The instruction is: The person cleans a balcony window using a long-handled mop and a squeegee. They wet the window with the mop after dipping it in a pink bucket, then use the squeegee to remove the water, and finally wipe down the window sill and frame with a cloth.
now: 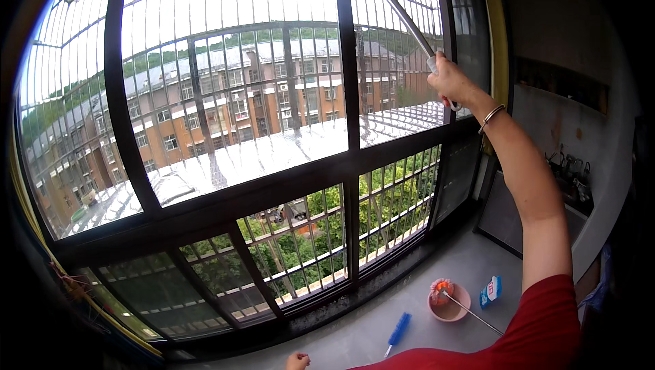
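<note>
My right hand (449, 83), raised at arm's length, grips the grey handle of a slim metal pole (399, 9). The pole slants up and left across the upper right window pane (394, 78). Its far end runs out of the picture at the top. A pale loop (454, 106) shows below my fist. Low at the bottom edge, only part of my left hand (298, 361) is in view, its fingers curled with nothing visible in them. To its right a blue bristle brush (399, 329) with a white handle lies on the grey floor (353, 334).
A pink basin (450, 312) holds cloudy water and a pink and orange mop head (441, 290) on a thin metal rod (476, 314). Beside it stands a blue and white packet (490, 292) bearing writing. Dark window frames (256, 221) and outside bars span the wall. A yellow curtain (496, 27) hangs right.
</note>
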A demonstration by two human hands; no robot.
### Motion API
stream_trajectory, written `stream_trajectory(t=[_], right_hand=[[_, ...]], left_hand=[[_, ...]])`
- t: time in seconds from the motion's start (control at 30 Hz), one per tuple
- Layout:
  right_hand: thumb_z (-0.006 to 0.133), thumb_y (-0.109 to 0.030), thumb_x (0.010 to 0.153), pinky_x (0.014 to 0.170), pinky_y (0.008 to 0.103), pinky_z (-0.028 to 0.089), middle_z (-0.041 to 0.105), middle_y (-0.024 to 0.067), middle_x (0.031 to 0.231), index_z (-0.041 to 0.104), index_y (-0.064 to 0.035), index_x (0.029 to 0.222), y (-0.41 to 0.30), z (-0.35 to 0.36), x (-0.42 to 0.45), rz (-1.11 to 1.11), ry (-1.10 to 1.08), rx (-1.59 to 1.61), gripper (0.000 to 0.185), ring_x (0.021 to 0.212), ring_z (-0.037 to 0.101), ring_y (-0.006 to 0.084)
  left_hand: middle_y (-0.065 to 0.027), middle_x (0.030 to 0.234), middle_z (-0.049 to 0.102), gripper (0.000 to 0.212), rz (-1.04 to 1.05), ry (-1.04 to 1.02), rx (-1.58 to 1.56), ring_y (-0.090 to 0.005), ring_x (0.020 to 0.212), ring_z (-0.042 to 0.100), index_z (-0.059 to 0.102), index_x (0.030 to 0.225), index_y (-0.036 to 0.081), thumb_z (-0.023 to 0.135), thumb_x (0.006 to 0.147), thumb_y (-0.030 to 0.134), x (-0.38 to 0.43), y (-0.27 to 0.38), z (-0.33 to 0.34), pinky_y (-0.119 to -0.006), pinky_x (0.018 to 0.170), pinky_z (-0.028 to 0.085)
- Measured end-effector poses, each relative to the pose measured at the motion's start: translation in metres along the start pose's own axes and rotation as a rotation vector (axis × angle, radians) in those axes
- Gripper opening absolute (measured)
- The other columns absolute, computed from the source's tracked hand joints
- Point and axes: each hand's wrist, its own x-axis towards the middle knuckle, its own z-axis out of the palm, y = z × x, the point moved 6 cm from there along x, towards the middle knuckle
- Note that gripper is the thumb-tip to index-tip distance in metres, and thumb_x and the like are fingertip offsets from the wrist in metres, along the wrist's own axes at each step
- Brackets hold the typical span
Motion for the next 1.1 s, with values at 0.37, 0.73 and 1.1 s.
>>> stream_trajectory(t=[0.37,0.73,1.1], right_hand=[[0.053,-0.006,0.080,0.067,0.0499,0.049,0.060,0.0322,0.081,0.036,0.0060,0.114,0.099,0.128,-0.182,0.095,-0.071,-0.022,0.039,0.078,0.060,0.0469],[0.052,-0.010,0.082,0.065,0.0570,0.045,0.059,0.0296,0.073,0.034,-0.0015,0.108,0.142,0.193,-0.409,0.306,-0.262,-0.019,0.033,0.071,0.058,0.0486],[0.055,-0.011,0.080,0.066,0.0534,0.048,0.060,0.0301,0.081,0.036,0.0005,0.109,0.179,0.208,-0.574,0.503,-0.516,0.039,0.036,0.073,0.060,0.0470]], left_hand=[[-0.0171,0.099,0.062,0.028,1.148,0.276,0.485,-0.0333,0.097,0.058,0.054,0.108,0.001,0.061,0.083,0.011,-0.088,0.420,-0.001,-0.041,0.084,0.047],[-0.0163,0.152,0.017,0.085,1.736,0.608,0.852,-0.0339,0.141,0.016,0.026,0.147,0.022,0.072,0.076,0.013,-0.188,0.608,0.056,-0.047,0.113,0.024],[-0.0171,0.132,0.047,0.022,1.721,0.461,1.283,-0.0322,0.137,0.029,0.057,0.103,0.009,0.056,0.080,0.007,-0.123,0.567,0.130,-0.054,0.113,0.021]])
